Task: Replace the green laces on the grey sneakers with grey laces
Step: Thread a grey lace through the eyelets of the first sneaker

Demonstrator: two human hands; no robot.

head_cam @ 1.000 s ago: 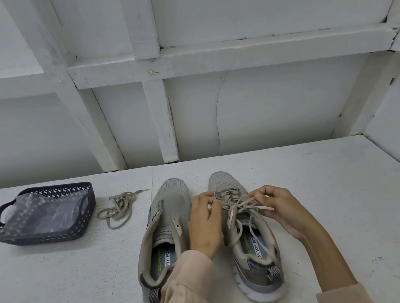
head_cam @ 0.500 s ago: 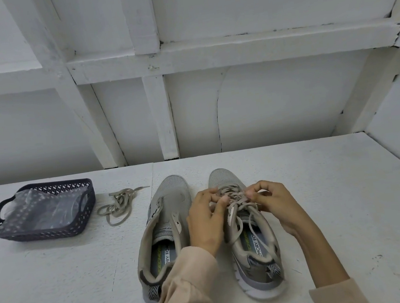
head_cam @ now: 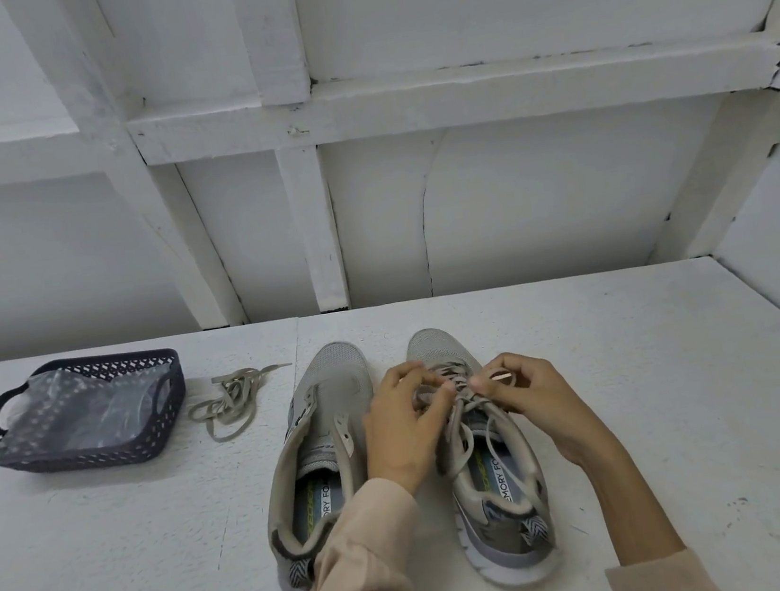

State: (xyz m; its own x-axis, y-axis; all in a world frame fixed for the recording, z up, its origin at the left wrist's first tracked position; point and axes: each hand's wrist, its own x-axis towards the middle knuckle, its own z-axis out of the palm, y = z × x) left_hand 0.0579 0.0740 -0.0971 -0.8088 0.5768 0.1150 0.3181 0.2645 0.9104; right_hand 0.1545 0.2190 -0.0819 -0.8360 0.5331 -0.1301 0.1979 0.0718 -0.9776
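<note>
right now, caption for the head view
Left hand and right hand pinch lace on right sneaker; left sneaker unlaced, loose lace beside basket.

My left grip (head_cam: 405, 427) covers the inner eyelets of the right sneaker (head_cam: 500, 504), so I cannot tell through which hole the lace (head_cam: 464, 402) goes. My right grip (head_cam: 535, 400) hides with its own fingers the spot where it pinches the lace. My left sleeve (head_cam: 358, 562) lies over the heel of the left sneaker (head_cam: 323, 403), and the lower edge cuts off both sleeves. The insole print is only partly readable. What the plastic bag (head_cam: 85, 409) in the basket (head_cam: 77, 455) holds, I cannot see.
</note>
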